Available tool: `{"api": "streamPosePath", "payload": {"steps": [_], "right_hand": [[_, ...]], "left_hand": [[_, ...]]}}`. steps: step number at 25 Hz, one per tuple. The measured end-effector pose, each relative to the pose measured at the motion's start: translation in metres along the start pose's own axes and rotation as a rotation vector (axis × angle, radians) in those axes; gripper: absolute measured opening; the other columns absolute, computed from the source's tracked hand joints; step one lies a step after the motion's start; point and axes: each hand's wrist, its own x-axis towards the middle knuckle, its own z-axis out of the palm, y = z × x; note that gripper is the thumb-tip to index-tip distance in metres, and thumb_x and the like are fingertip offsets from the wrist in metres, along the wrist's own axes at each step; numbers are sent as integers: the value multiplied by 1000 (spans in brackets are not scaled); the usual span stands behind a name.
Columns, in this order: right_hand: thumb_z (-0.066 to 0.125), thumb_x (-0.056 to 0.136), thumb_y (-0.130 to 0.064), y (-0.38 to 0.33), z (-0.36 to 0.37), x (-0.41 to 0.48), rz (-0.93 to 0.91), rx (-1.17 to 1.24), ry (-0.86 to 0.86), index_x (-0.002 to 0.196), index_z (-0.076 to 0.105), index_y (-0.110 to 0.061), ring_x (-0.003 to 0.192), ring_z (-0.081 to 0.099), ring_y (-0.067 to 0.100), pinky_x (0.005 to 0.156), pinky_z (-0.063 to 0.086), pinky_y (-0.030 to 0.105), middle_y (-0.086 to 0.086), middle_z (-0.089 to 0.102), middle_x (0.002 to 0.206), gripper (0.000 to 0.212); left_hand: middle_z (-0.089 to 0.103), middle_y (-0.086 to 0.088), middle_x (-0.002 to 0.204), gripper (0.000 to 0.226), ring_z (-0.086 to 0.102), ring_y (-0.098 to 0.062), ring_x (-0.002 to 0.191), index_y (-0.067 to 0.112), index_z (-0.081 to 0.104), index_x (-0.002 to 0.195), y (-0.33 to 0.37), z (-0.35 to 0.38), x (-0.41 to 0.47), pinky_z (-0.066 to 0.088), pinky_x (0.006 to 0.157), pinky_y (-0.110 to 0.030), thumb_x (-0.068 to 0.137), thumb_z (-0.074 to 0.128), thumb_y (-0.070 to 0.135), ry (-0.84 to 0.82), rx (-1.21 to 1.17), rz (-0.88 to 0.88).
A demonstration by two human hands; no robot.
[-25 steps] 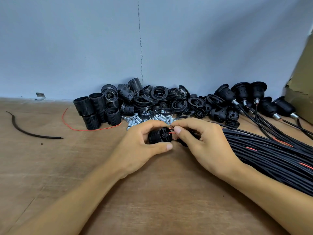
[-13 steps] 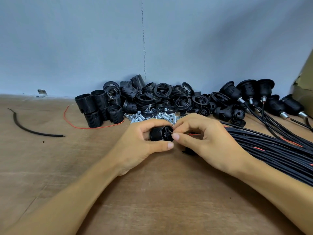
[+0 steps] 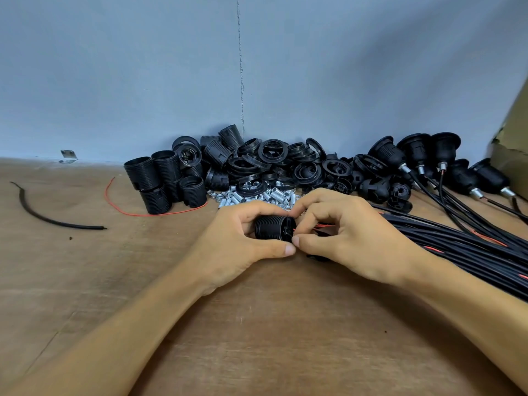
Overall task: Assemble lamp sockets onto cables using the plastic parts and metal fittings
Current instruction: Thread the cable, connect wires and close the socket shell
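Note:
My left hand [image 3: 237, 241] grips a black threaded lamp socket body [image 3: 273, 228] lying on its side just above the table. My right hand [image 3: 345, 235] pinches the thin red wire [image 3: 323, 225] at the socket's right end, thumb and fingertips meeting the left thumb there. A black part [image 3: 318, 257] lies half hidden under the right hand. Behind the hands sits a heap of black threaded sleeves [image 3: 160, 178], rings [image 3: 271, 158] and small metal fittings [image 3: 257, 195]. A bundle of black cables [image 3: 463, 252] runs off to the right.
Finished sockets on cables [image 3: 414, 155] lean against the grey wall at the back right. A cardboard box [image 3: 511, 155] stands at the right edge. A loose red wire [image 3: 137, 212] and a black cable scrap [image 3: 51, 218] lie on the wooden table [image 3: 257, 338] to the left.
The view has tilted slightly. Both hands stay on the socket; the right fingers have shifted closer onto the wire at the socket's end.

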Motion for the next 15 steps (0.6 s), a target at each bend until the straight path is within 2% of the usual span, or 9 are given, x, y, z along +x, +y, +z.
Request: {"api": "streamPosePath", "payload": {"steps": [7,12,15], "right_hand": [[80,81,-16,0,-1,1,7,-32,-16,70,75,-24,101,59,-1,78,40,7,-23,60,104,14],[79,83,-17,0,-1,1,9,-49,-38,73,75,-23,99,59,-2,79,38,6,-20,62,102,12],[77,85,-19,0,1,-1,-10,-86,-6,75,75,-22,96,59,0,77,39,8,-18,61,102,11]], "left_hand": [[78,7,107,52,73,-10,102,27,76,111,-1,-1,0,56,91,-20,67,92,4,-5,62,44],[76,15,112,54,70,-5,109,30,76,116,-1,-1,0,52,103,-35,67,94,15,-7,224,78],[75,19,112,53,68,-1,108,33,75,116,0,2,-1,53,102,-34,69,93,18,3,275,87]]}}
